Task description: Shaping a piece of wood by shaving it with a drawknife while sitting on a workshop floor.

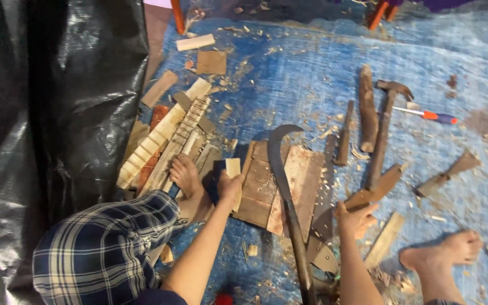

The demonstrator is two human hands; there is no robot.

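The person sits on a blue tarp (312, 73) spread over the floor, bare feet out in front, with wood scraps and shavings all around. The left hand (230, 186) has its fingers (237, 182) wrapped around a small pale wood block (233, 168), holding it upright against the left edge of a flat board of dark planks (258, 189) that lies on the tarp just in front of the left foot (186, 175). The right hand (357, 217) reaches to a brown wedge-shaped wood piece (377, 191) lying to the right of the board; its fingers (368, 210) curl narrowly at the near end of that piece, touching it, though whether they fully grip it cannot be told. Between the two hands a curved sickle-like blade (278, 152) with a long dark handle (297, 243) lies across the board, its hooked tip pointing away from the person. Farther out lie a claw hammer (388, 113), a rough stick of bark-covered wood (366, 107) just beside it, and a screwdriver with an orange and purple handle (433, 116). To the left, a heap of notched pale slats (165, 135) rests against black plastic sheeting (74, 85). The right foot (441, 254) rests on the tarp near a loose pale slat (385, 240).
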